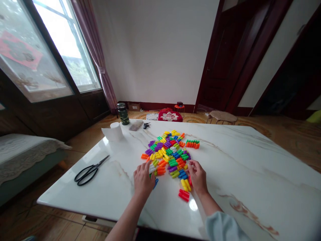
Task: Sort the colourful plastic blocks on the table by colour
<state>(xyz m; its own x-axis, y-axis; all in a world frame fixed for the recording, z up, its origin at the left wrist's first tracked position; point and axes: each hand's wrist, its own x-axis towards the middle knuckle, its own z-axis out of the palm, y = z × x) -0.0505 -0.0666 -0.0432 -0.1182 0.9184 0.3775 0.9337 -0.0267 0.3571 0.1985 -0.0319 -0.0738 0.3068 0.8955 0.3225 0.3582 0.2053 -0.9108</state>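
A heap of small plastic blocks (173, 154), each like a row of joined rounded tubes, lies on the white table in many colours. My left hand (144, 175) rests at its near left side, fingers curved and thumb apart, beside white pieces (151, 168). Something blue (156, 182) shows partly under that thumb. At the near right side, my right hand (198, 175) has its thumb and fingertips brought together; whatever they pinch is hidden. Close to its wrist are a yellow block (186, 185) and a red block (184, 195).
Black-handled scissors (91, 170) lie at the left. Further back stand a white paper roll (115, 131) and a dark green flask (123, 113), with small black snips (146, 125) nearby. Green and orange blocks (193, 144) form a row right of the heap. A round stool (222, 117) stands beyond the table.
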